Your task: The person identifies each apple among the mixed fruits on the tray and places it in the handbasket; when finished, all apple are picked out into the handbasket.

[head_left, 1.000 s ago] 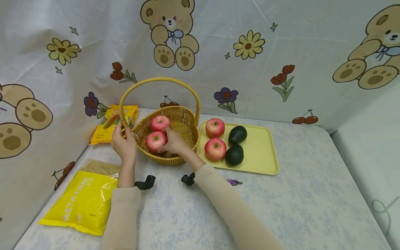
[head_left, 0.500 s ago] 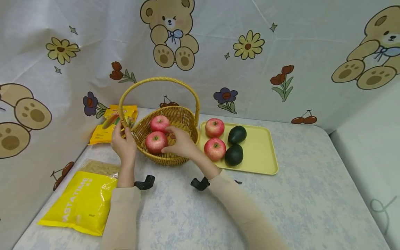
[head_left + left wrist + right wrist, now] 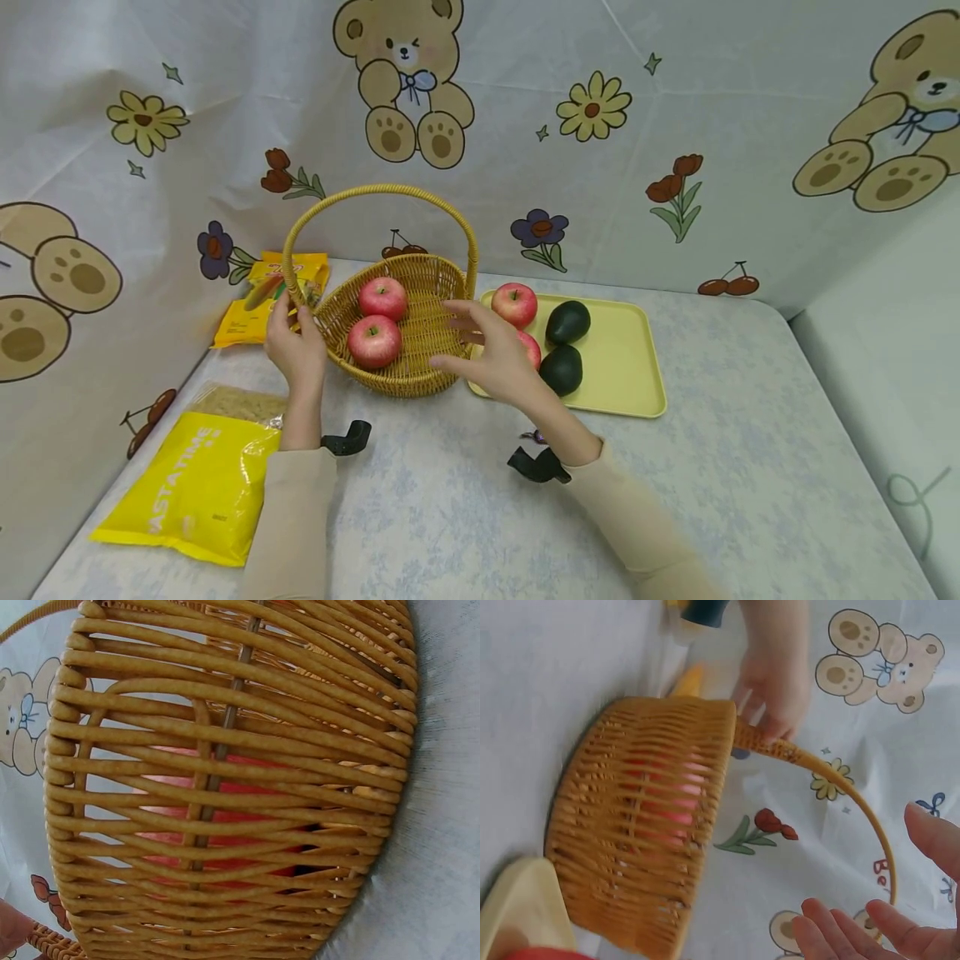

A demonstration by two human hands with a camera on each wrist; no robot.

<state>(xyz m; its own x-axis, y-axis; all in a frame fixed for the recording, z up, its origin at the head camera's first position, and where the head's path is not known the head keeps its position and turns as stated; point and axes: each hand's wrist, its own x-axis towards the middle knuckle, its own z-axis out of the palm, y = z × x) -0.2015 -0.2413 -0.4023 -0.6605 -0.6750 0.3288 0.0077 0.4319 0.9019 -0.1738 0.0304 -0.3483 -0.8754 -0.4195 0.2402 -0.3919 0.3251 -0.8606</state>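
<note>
My left hand (image 3: 296, 343) grips the lower left end of the handle (image 3: 382, 190) of a woven wicker basket (image 3: 408, 385). The right wrist view shows those fingers around the handle where it meets the rim. Two red apples, one farther back (image 3: 382, 297) and one nearer (image 3: 374, 341), lie inside the basket. My right hand (image 3: 491, 354) holds nothing, its fingers spread, between the basket's right rim and the yellow tray (image 3: 622, 367). On the tray sit an apple (image 3: 514, 305), a second one (image 3: 531, 348) partly hidden by that hand, and two dark green avocados (image 3: 567, 322).
A yellow pasta bag (image 3: 195, 492) lies at the front left. Behind the left hand are yellow snack packets (image 3: 240, 321). A small purple-wrapped item (image 3: 536, 436) lies near the right wrist. A bear-patterned cloth hangs behind the table.
My right hand has let go of the nearer apple in the basket and drawn back right, out over the tray's left edge. The left hand stays on the handle.
</note>
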